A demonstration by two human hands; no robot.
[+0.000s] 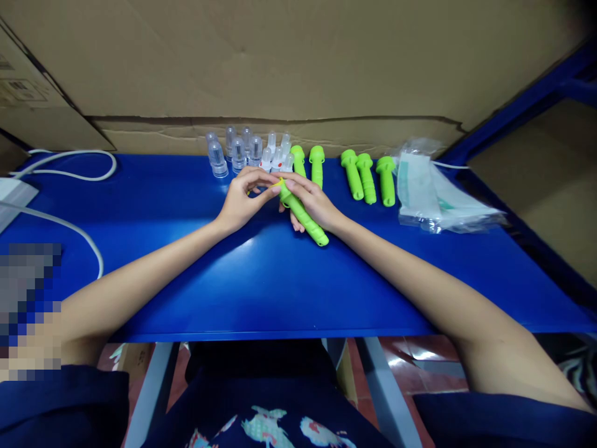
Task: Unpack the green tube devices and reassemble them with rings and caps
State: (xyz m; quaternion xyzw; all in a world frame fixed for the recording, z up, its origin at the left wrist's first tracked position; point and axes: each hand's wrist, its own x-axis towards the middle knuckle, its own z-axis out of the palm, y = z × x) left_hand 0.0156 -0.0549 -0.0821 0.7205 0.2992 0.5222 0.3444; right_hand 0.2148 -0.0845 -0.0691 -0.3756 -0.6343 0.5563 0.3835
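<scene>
My right hand is closed around a bright green flashlight-shaped tube, which slants down to the right over the blue table. At the tube's upper end, my left hand pinches a small yellow piece, mostly covered by the fingers. Just behind my hands stand several small clear-topped white bottles, some with red dots. To their left is a group of larger clear plastic bottles with domed tops. Two more green tubes lie right behind my right hand.
Three green tubes lie farther right, beside clear plastic bags with white and green contents. White cables curve over the left of the blue table. Cardboard walls the back; a blue frame rises at right.
</scene>
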